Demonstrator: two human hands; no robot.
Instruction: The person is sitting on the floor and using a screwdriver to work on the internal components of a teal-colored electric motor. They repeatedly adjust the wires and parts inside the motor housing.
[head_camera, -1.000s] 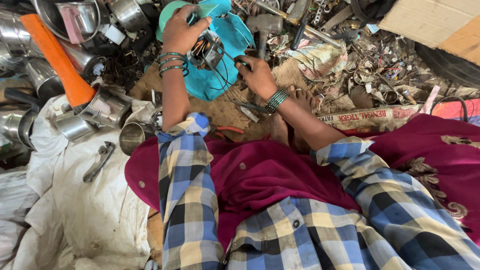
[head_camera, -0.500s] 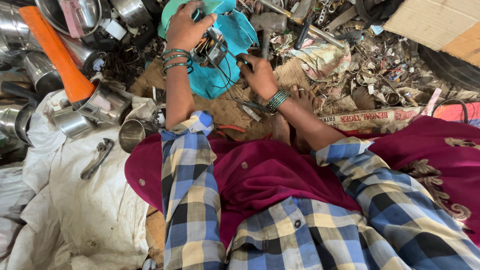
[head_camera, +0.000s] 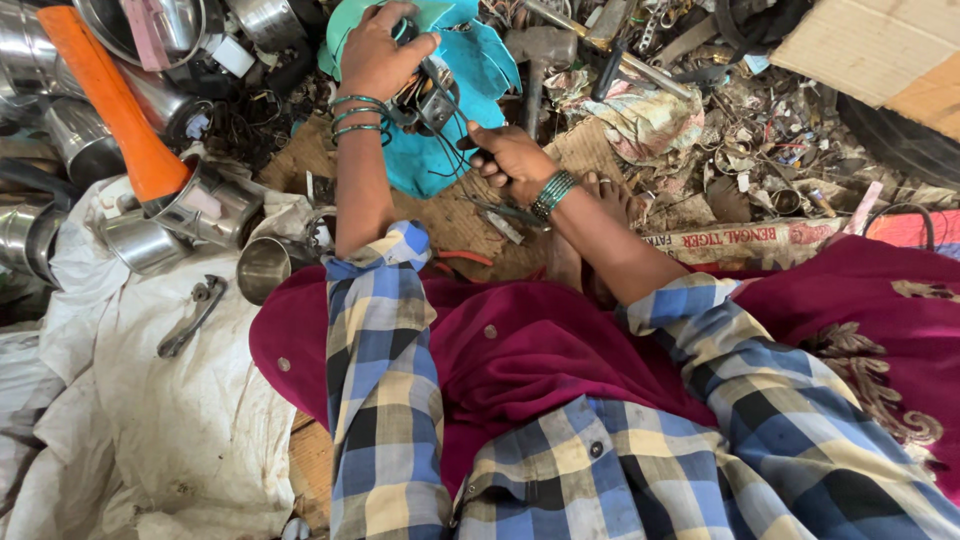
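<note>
You are gripping the top of a teal fan (head_camera: 470, 75) with your left hand (head_camera: 375, 55), fingers curled over its rim and over the small metal motor (head_camera: 432, 100) at its middle. Your right hand (head_camera: 510, 155) is closing in a fist around a dark tool handle (head_camera: 478, 140), whose tip is pointing up into the motor; how the tip is meeting the metal is hidden by your fingers. Thin black wires (head_camera: 450, 150) are hanging from the motor between your two hands. The fan is lying on a brown board (head_camera: 440, 215), just beyond your right hand and under your left.

Green bangles (head_camera: 355, 115) are sitting on your left wrist, and more are on your right. Your bare foot (head_camera: 610, 200) is resting just behind your right wrist, on the board. A hammer (head_camera: 535, 55) is lying just beyond the fan, to the right of your left hand. Further right, a heap of scrap (head_camera: 760, 140) is spreading out well away from your right hand. To the left of your left arm, steel cups (head_camera: 210, 205) are lying near an orange handle (head_camera: 105, 100), and a wrench (head_camera: 190, 318) is lying on a white cloth (head_camera: 150, 430) beside your left elbow. Your checked sleeves (head_camera: 380, 380) are covering both arms above a maroon cloth (head_camera: 530, 350) on your lap.
</note>
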